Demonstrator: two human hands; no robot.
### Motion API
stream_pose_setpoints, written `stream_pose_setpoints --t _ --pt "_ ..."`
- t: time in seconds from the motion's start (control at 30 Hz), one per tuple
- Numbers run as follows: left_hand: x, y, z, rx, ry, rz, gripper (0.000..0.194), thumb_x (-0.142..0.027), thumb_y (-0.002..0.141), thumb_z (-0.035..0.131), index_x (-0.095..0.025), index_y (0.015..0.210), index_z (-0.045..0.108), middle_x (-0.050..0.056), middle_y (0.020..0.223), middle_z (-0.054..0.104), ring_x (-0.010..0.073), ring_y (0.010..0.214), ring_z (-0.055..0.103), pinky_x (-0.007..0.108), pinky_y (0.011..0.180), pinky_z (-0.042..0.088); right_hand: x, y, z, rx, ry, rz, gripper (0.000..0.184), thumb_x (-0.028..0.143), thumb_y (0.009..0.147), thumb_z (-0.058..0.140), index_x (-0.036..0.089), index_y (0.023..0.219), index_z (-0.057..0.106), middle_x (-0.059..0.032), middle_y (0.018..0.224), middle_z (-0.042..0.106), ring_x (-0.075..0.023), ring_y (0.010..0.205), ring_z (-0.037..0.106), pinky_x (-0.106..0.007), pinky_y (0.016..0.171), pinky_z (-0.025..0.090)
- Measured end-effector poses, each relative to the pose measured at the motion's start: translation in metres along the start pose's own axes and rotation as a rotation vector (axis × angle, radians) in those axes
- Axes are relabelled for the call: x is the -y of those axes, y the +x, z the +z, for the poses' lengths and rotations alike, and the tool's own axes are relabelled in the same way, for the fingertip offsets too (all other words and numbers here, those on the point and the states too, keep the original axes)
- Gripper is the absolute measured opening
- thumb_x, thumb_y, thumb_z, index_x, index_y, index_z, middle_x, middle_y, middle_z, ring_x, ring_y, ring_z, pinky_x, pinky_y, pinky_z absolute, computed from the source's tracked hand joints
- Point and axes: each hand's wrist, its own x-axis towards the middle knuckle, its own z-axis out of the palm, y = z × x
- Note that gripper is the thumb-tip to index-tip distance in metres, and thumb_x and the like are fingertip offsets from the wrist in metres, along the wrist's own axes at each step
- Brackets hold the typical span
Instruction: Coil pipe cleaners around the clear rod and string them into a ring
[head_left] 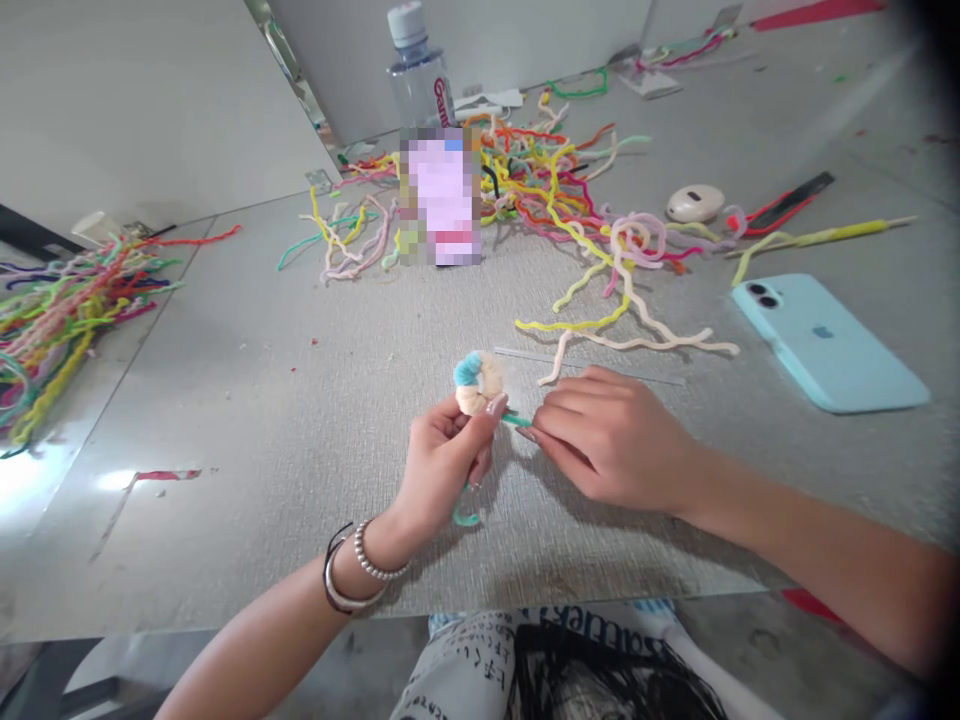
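Between thumb and fingers, my left hand pinches a small ring of fuzzy yarn, cream with a blue section at its upper left. A green strand runs from under the ring to the right, where the fingertips of my right hand close on it. Below my left hand hangs a curled green end; whether it belongs to the same strand is hidden by the fingers. Just beyond my right hand, a thin clear stick lies on the table beside a cream strand.
A heap of colourful fuzzy strands spreads behind, around an upright blurred phone and a bottle. More strands lie far left. On the right are a light-blue phone, a white case and a yellow-handled tool.
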Motion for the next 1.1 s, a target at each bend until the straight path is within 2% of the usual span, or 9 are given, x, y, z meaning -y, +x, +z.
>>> stream_pose_setpoints --t 0.17,0.3,0.47,0.57,0.63,0.73,0.83,0.93,1.1 --pt "-0.004 0.002 -0.004 0.041 0.017 -0.026 0.042 -0.049 0.086 0.063 -0.018 0.063 0.047 -0.009 0.039 0.038 0.0039 0.036 0.031 0.019 0.041 0.027 0.001 0.0 -0.003 0.047 0.095 0.014 0.029 0.019 0.093 0.042 0.018 0.066 0.055 -0.0028 0.062 0.056 -0.0175 0.063 0.051 -0.033 0.065 0.033" --pt "-0.015 0.007 -0.011 0.14 0.145 -0.078 0.04 -0.045 0.086 0.064 -0.017 0.061 0.049 -0.008 0.041 0.042 0.0034 0.035 0.035 0.017 0.039 0.027 0.001 0.0 -0.006 0.059 0.421 0.237 0.011 0.03 0.089 0.055 0.02 0.089 0.051 -0.0019 0.079 0.059 -0.0171 0.072 0.055 -0.031 0.067 0.04" --pt "-0.02 0.007 -0.017 0.387 0.279 -0.179 0.027 -0.037 0.08 0.07 -0.015 0.067 0.059 -0.007 0.047 0.049 0.005 0.04 0.044 0.016 0.042 0.037 -0.002 0.001 -0.005 0.012 0.747 0.428 0.056 0.037 0.081 0.07 0.026 0.127 0.039 -0.0097 0.12 0.055 -0.0222 0.101 0.058 -0.033 0.077 0.048" --pt "-0.017 0.005 -0.017 0.473 0.335 -0.208 0.027 -0.034 0.08 0.068 -0.015 0.063 0.059 -0.005 0.047 0.053 0.0063 0.041 0.048 0.017 0.043 0.041 -0.005 0.004 -0.002 0.165 0.835 0.404 0.043 0.036 0.081 0.071 0.026 0.119 0.055 -0.0048 0.108 0.06 -0.0186 0.09 0.058 -0.03 0.072 0.047" --pt "-0.014 0.004 -0.017 0.452 0.375 -0.19 0.026 -0.031 0.08 0.066 -0.015 0.061 0.059 -0.004 0.048 0.054 0.0064 0.041 0.049 0.016 0.043 0.041 -0.005 0.006 0.0 0.235 0.853 0.401 0.025 0.035 0.081 0.07 0.024 0.104 0.065 -0.002 0.095 0.062 -0.016 0.081 0.057 -0.027 0.067 0.045" --pt "-0.012 0.006 -0.017 0.361 0.409 -0.124 0.024 -0.029 0.081 0.066 -0.015 0.063 0.061 -0.003 0.049 0.056 0.0064 0.042 0.049 0.016 0.043 0.039 -0.005 0.008 0.002 0.168 0.846 0.477 0.014 0.035 0.083 0.068 0.021 0.087 0.069 -0.0007 0.083 0.059 -0.0142 0.072 0.055 -0.025 0.06 0.041" --pt "-0.014 0.008 -0.018 0.327 0.406 -0.092 0.019 -0.03 0.084 0.063 -0.015 0.072 0.066 -0.003 0.051 0.058 0.0071 0.044 0.051 0.016 0.044 0.04 -0.005 0.008 0.004 0.06 0.844 0.528 0.021 0.04 0.082 0.069 0.02 0.077 0.066 -0.0004 0.079 0.055 -0.0148 0.072 0.053 -0.025 0.06 0.042" --pt "-0.017 0.009 -0.02 0.342 0.405 -0.058 0.023 -0.032 0.088 0.057 -0.015 0.079 0.068 -0.002 0.055 0.06 0.0077 0.047 0.053 0.017 0.047 0.041 -0.005 0.008 0.005 0.016 0.883 0.583 0.027 0.045 0.082 0.067 0.019 0.077 0.062 -0.001 0.079 0.056 -0.0155 0.073 0.054 -0.026 0.06 0.043" --pt "-0.017 0.007 -0.021 0.413 0.527 0.038 0.03 -0.034 0.094 0.05 -0.015 0.074 0.063 -0.001 0.061 0.06 0.0087 0.055 0.054 0.019 0.054 0.04 -0.006 0.006 0.008 0.144 1.031 0.51 0.029 0.038 0.08 0.071 0.023 0.103 0.06 -0.0014 0.094 0.064 -0.017 0.083 0.061 -0.027 0.069 0.048"
